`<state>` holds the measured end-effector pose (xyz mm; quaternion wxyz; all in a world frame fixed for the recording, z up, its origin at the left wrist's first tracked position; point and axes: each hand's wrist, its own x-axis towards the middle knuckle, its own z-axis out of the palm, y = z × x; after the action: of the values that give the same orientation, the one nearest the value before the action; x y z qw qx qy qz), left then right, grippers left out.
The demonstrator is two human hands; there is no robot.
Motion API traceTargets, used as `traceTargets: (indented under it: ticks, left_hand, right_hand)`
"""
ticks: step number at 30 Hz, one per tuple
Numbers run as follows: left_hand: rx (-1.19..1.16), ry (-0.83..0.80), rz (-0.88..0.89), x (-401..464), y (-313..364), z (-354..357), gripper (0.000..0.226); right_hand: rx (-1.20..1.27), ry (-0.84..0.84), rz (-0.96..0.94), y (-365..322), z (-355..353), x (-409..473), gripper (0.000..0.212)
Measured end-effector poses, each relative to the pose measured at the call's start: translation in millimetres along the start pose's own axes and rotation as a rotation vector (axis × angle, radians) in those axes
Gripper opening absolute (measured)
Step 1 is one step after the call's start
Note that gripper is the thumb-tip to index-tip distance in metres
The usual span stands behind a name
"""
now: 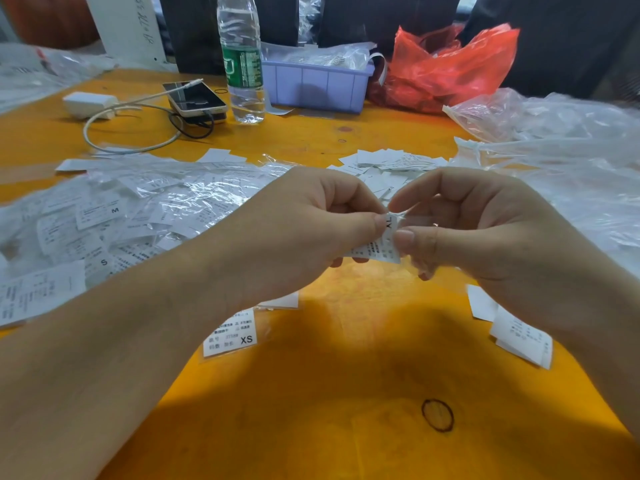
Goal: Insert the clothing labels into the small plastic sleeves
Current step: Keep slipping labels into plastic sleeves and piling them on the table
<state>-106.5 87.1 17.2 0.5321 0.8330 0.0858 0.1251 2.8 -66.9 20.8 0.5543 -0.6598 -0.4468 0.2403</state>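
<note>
My left hand and my right hand meet above the middle of the orange table. Between them is a white clothing label marked XL, with a thin clear plastic sleeve around its upper end. Each hand pinches it between thumb and forefinger, the left from the left side, the right from the right side. How far the label sits in the sleeve is hidden by my fingers. A sleeved XS label lies below my left wrist. A heap of sleeved labels covers the left of the table.
Loose white labels lie behind my hands, and a few more labels at the right under my forearm. Clear plastic bags pile at the right. Behind stand a water bottle, a purple bin, a red bag, a phone and a charger. A rubber band lies near me.
</note>
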Motion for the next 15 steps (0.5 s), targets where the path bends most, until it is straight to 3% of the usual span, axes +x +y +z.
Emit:
traceTargets:
  ticks: [15]
  left_hand:
    - [0.082, 0.059, 0.072, -2.1, -1.1, 3.7, 0.007]
  right_hand:
    - [0.000, -0.045, 0.021, 2.2, -0.9, 0.7, 0.039]
